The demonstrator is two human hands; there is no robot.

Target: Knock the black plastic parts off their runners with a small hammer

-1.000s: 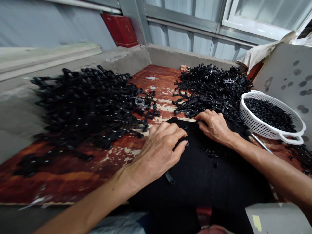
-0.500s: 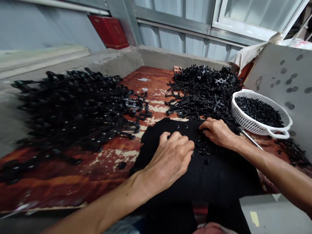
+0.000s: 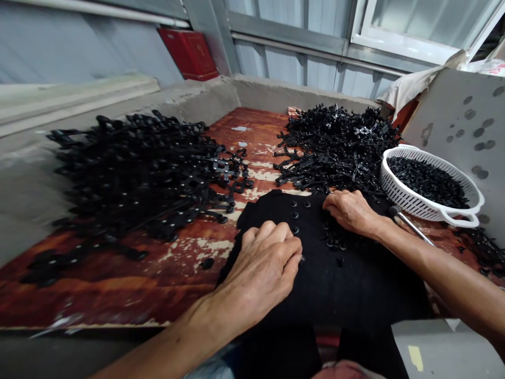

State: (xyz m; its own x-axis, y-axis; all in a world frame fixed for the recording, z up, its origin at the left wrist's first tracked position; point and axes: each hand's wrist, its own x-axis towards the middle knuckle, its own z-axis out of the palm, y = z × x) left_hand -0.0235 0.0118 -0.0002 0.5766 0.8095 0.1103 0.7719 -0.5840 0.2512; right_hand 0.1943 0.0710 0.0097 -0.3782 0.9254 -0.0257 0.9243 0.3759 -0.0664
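Observation:
A black cloth (image 3: pixel 335 300) covers the front of the table, with small round black pieces (image 3: pixel 294 215) lying on it in a short row near its far left part. My left hand (image 3: pixel 270 263) rests on the cloth just below that row, its fingers curled closed and the fingertips hidden beneath it. Farther right, my right hand (image 3: pixel 351 213) is pinched over the cloth; I cannot make out what it holds. Between the hands lie several loose round black pieces (image 3: pixel 334 242), partly in shadow.
Black linked plastic parts form a large heap (image 3: pixel 145 179) at left and another heap (image 3: pixel 339 142) at the back. A white basket (image 3: pixel 430 213) of small black pieces stands at right, beside a metal-shafted tool (image 3: pixel 414 230). A grey spotted panel (image 3: pixel 453 110) rises behind the basket.
My left hand has drawn back toward me and left, uncovering more round pieces in the row. My right hand stays near the same part of the cloth. The view has shifted slightly.

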